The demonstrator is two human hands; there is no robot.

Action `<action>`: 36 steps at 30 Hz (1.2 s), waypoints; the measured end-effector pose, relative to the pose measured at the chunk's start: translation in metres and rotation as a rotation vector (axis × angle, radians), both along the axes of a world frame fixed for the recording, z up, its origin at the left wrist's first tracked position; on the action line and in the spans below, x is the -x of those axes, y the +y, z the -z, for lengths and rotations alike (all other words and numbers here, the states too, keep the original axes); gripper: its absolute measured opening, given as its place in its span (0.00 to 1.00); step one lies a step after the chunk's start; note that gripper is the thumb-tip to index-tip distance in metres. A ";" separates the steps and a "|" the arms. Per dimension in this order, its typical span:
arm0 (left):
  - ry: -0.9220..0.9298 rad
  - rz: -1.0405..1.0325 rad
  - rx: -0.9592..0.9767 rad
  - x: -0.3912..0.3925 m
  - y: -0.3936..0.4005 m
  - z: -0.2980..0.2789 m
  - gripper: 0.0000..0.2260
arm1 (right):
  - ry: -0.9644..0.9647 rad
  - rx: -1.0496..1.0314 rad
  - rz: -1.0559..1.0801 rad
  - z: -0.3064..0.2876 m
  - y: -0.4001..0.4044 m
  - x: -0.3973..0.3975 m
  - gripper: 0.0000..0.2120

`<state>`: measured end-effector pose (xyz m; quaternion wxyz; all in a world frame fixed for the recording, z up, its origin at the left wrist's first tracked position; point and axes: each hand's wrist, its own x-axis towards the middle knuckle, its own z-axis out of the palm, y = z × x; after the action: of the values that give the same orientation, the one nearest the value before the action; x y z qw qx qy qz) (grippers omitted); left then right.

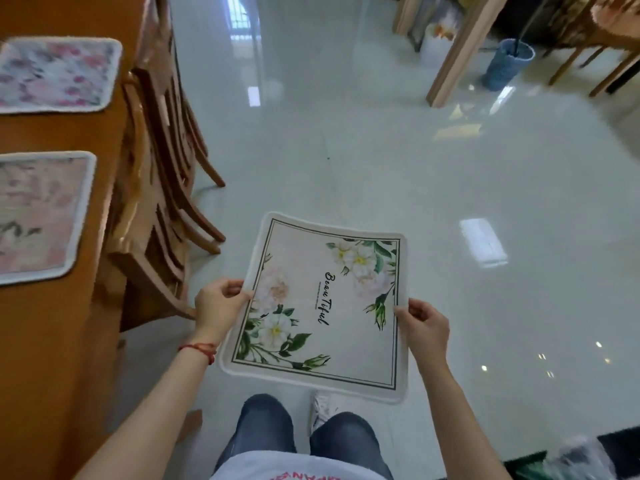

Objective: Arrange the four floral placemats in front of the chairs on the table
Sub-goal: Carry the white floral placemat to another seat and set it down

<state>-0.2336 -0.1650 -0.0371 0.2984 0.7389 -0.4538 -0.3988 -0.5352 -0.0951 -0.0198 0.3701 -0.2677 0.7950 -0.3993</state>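
I hold a white floral placemat (322, 306) with green leaves and the word "Beautiful" flat in front of me, above the floor. My left hand (218, 306) pinches its left edge and my right hand (424, 327) pinches its right edge. Two pink floral placemats lie on the wooden table (52, 341) at the left: one far (57, 74), one nearer (38, 216). Wooden chairs (162, 188) are tucked along the table's right side, between the table and me.
A glossy white tiled floor (381, 150) stretches ahead. A wooden post (464, 50) and a blue bucket (507, 64) stand at the back right, with more chairs (595, 39) behind. A dark mat (616, 448) lies at the bottom right.
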 end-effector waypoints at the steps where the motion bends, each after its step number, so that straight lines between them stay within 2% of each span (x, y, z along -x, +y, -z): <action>1: 0.002 -0.035 -0.005 0.000 -0.001 0.000 0.13 | 0.000 -0.001 -0.039 -0.001 -0.013 0.002 0.06; 10: 0.043 -0.189 -0.040 0.005 -0.060 -0.003 0.09 | -0.044 -0.031 -0.159 0.005 -0.121 0.009 0.06; 28: 0.065 -0.189 -0.017 0.003 -0.341 -0.002 0.09 | -0.076 -0.007 -0.153 0.004 -0.397 0.007 0.07; 36: 0.059 -0.271 -0.037 0.028 -0.473 0.003 0.07 | -0.059 -0.009 -0.234 0.004 -0.553 0.035 0.06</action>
<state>-0.2614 -0.6385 -0.0399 0.3490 0.7867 -0.3335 -0.3847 -0.5704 -0.6480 -0.0236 0.4386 -0.3450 0.7488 -0.3577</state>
